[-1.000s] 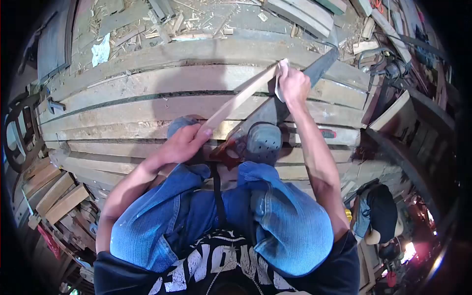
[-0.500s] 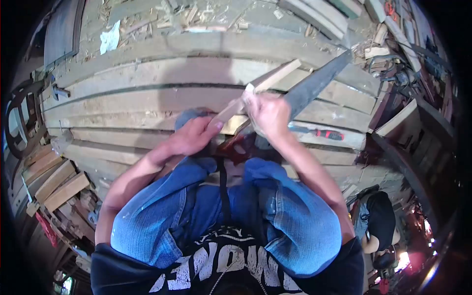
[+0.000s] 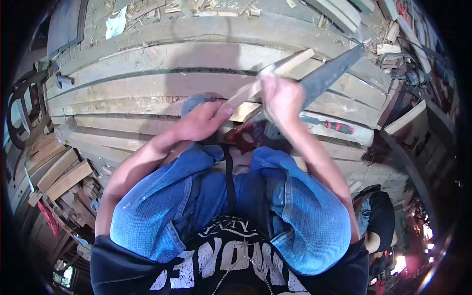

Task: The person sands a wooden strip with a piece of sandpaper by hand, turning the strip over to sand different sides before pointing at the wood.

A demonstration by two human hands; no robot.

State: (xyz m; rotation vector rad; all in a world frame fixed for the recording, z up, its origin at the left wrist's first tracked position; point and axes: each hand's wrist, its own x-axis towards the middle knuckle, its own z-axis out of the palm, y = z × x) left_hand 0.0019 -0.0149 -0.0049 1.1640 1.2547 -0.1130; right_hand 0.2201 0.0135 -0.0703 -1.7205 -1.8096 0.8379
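Note:
A narrow strip of wood [image 3: 297, 61] lies slantwise over the planks, its far end pointing up and right. My left hand [image 3: 204, 120] is closed round the near end of this strip. Farther along, my right hand [image 3: 284, 98] is closed on a pale folded sheet [image 3: 267, 71] that looks like sandpaper, pressed against the strip; the fingers blur a little. Beneath my right hand lies a handsaw, its dark blade [image 3: 328, 74] reaching up and right and its reddish-brown handle [image 3: 244, 137] close to my knees. My right hand hides part of the blade.
Long planks [image 3: 132, 91] run side to side under the work. A screwdriver [image 3: 339, 128] with a red and black handle lies to the right. Wood blocks [image 3: 70, 179] are stacked at left. Another person [image 3: 381, 216] is at lower right. Shavings lie along the top.
My right hand has slid a little farther up and right along the strip with the pale sheet. My left hand keeps its hold. The whole view has shifted slightly.

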